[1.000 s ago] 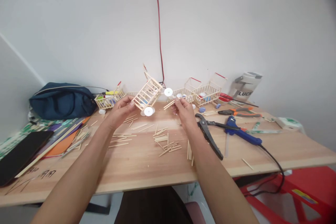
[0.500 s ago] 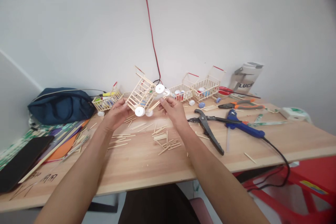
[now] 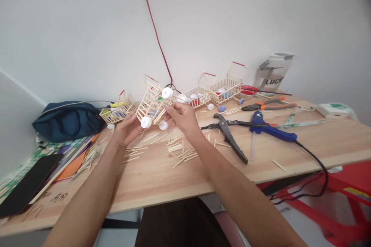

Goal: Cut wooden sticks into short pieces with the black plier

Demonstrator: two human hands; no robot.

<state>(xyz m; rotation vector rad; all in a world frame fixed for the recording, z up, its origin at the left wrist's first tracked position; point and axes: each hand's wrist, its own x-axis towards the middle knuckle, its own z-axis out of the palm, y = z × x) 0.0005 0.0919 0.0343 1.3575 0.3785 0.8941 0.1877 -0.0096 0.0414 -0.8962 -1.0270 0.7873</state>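
Observation:
A small cart built of thin wooden sticks (image 3: 150, 102), with white round wheels, is tilted up above the wooden table (image 3: 162, 177). My left hand (image 3: 126, 129) grips its lower left side. My right hand (image 3: 181, 115) is closed on a short wooden stick (image 3: 161, 115) and presses it against the cart's underside, beside one white wheel (image 3: 167, 93). Loose sticks (image 3: 179, 150) lie scattered on the table just below both hands.
Three more stick carts (image 3: 226, 85) stand along the wall. Black pliers (image 3: 228, 137), a blue glue gun (image 3: 272, 131) with its cord, and orange pliers (image 3: 269, 104) lie to the right. A dark blue bag (image 3: 66, 121) and a black phone (image 3: 27, 185) sit at left.
My right hand moved left with the stick and now holds it against the cart's underside. The view swung, so everything shifted left in the picture.

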